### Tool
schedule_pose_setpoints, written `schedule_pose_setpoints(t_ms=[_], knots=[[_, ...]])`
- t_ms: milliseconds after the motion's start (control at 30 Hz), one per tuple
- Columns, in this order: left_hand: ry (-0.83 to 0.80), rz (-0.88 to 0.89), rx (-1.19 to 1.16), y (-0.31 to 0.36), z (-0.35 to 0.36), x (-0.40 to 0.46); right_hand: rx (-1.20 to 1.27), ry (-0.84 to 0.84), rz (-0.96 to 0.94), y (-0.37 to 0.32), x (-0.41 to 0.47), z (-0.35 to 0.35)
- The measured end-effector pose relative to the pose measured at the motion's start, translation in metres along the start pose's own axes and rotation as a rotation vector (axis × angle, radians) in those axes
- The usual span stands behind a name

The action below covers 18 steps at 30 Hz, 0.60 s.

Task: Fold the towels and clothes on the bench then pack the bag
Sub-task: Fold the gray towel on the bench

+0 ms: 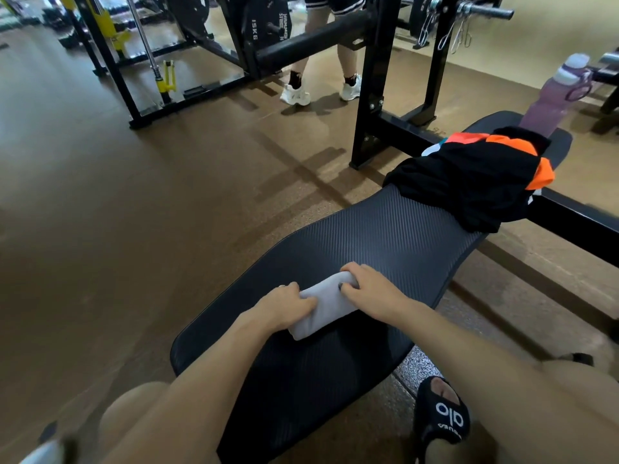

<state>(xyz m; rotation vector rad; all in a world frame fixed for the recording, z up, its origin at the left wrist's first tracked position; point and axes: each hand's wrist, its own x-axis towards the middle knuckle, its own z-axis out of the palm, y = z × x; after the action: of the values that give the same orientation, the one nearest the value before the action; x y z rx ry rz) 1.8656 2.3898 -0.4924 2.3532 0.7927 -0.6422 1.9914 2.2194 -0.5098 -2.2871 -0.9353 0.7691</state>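
On the near half of the black padded bench [385, 236] lies one white towel [326, 304], folded into a compact bundle and set at a slant across the ribbed pad. Two bare hands work it, one at each end. The left hand [284, 304] sits on the towel's nearer, lower end with its fingers curled down into the cloth, gripping it. The right hand [366, 288] covers the farther, upper end, its fingers likewise bent and clutching the fabric, so that only the middle strip of towel shows between the two.

Farther along the same bench, to the right and well apart from the towel, rests one crumpled heap of clothes [469, 182], mostly black with orange panels and a bit of white and teal at its far edge; how many garments make up the heap cannot be told. Just beyond the heap, at the bench's far end, stands one pink water bottle [556, 95] with a pale lid.

Behind the bench, a black steel rack [375, 78] rises from the brown floor, and a second person's two legs in white shoes [296, 93] stand past it. Low at the right, one black sandal [442, 416] with white lettering shows on the floor beside the bench.
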Motion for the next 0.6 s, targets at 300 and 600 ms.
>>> schedule_pose_setpoints(t_ms=[300, 600], knots=[[-0.083, 0.137, -0.024, 0.024, 0.024, -0.033, 0.037, -0.021, 0.036, 0.018, -0.046, -0.004], [0.053, 0.428, 0.315, 0.080, 0.023, -0.083, -0.238, -0.002, -0.004, 0.017, -0.114, -0.052]])
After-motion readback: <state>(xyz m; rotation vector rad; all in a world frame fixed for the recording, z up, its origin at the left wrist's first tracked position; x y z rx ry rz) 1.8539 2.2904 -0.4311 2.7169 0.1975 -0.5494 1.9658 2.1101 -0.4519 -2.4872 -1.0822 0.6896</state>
